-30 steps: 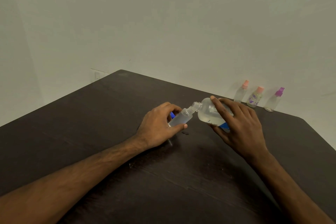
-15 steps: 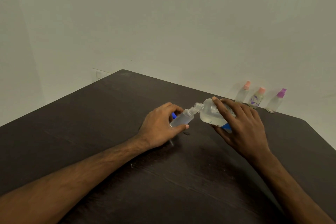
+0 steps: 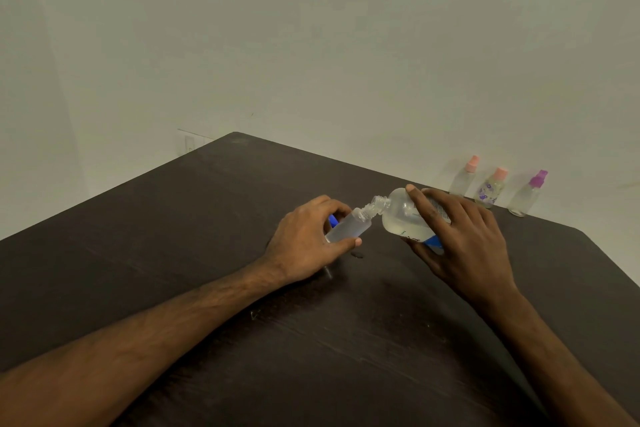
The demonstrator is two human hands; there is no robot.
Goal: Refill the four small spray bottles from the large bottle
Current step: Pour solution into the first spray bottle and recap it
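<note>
Large bottle [image 3: 401, 222] is tipped near-horizontal above the table [image 3: 173, 236], right hand [image 3: 464, 239] wrapped round its body. Its open neck meets the mouth of the uncapped small spray bottle [image 3: 348, 227], which the left hand [image 3: 304, 246] grips tilted toward it: pour step. Three capped spray bottles [image 3: 490, 189] stand by the wall [image 3: 311, 45], fill unclear. Next: keep mouths aligned, stop short of overflow, refit the blue piece [image 3: 333, 219] behind the left fingers, likely its sprayer.

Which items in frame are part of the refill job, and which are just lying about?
Job:
large bottle, tipped, in right hand
uncapped small bottle in left hand
blue piece, also in that hand, likely its sprayer
by the wall: pink-capped bottle, flowered bottle, purple-capped bottle

Lying about:
wall outlet
dark spot on table
</note>
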